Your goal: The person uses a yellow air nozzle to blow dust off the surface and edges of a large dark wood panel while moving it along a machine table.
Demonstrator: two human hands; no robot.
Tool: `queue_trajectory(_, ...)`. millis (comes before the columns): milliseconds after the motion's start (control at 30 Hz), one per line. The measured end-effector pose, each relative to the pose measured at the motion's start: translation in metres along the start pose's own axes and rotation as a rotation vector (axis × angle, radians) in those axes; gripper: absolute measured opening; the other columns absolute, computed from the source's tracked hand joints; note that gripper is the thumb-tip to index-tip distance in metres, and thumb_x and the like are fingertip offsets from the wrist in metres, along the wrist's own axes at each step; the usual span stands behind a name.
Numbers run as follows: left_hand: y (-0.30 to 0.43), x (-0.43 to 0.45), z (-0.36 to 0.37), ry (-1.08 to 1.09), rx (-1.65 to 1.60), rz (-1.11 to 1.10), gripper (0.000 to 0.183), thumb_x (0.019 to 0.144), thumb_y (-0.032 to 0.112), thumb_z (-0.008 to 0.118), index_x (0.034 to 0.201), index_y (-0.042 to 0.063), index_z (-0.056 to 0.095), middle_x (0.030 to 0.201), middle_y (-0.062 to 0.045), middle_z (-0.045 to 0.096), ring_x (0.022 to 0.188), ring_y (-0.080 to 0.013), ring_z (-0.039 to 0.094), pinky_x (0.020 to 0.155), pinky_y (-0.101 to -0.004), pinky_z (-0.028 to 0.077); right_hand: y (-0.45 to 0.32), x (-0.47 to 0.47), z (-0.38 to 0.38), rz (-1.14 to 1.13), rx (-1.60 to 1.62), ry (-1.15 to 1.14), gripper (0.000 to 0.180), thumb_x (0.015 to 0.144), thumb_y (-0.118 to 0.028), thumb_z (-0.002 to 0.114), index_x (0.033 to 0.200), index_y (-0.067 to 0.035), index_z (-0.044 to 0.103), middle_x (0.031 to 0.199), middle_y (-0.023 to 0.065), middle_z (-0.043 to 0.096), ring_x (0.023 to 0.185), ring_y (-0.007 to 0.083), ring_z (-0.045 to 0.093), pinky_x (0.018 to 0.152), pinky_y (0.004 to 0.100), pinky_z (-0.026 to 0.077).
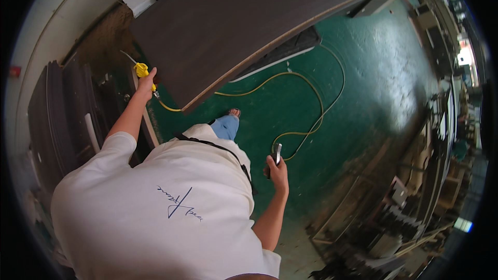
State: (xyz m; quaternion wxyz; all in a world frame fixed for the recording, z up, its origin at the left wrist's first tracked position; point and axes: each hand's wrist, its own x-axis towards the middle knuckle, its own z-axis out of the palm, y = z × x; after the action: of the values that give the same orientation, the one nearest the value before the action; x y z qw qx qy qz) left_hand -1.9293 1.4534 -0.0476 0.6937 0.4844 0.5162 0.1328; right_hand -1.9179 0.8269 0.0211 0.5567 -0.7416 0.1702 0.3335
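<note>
My left hand (146,83) grips a yellow air blow gun (141,70) by its handle, its thin metal nozzle pointing away to the upper left. A yellow air hose (168,107) runs from the gun's fitting under the near corner of a large dark board (241,19). To the right, my right hand (277,171) is closed around a small dark and silver metal tool (277,154); its exact kind cannot be told. That hand is apart from the board, over the green floor.
Dark panels (58,116) stand stacked at the left by the wall. The hose loops across the green floor (268,101). A black tray-like item (288,50) shows below the board's edge. Boards and offcuts (389,233) are piled at the lower right.
</note>
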Motion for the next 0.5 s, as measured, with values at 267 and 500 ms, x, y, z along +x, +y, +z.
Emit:
queue_trajectory(267, -0.023, -0.002, 0.017, 0.238, -0.081, 0.077, 0.033, 0.089, 0.04, 0.082, 0.094, 0.015, 0.06, 0.076, 0.005, 0.055, 0.065, -0.0089, 0.054, 0.058, -0.0285, 0.045, -0.193, 0.127, -0.046, -0.16, -0.151, -0.255, 0.055, 0.106, -0.054, 0.049, 0.11, -0.003, 0.068, 0.072, 0.0047, 0.065, 0.06, 0.0109, 0.058, 0.055, 0.0263, 0.043)
queue_trajectory(500, -0.031, -0.012, 0.032, 0.412, -0.072, 0.045, 0.035, 0.091, 0.042, 0.08, 0.098, 0.012, 0.064, 0.079, 0.004, 0.057, 0.065, -0.0084, 0.055, 0.057, -0.0287, 0.042, -0.353, 0.283, -0.103, -0.371, -0.441, -0.344, 0.049, 0.108, -0.046, 0.045, 0.122, -0.004, 0.066, 0.072, 0.0044, 0.066, 0.056, 0.0105, 0.057, 0.052, 0.0264, 0.042)
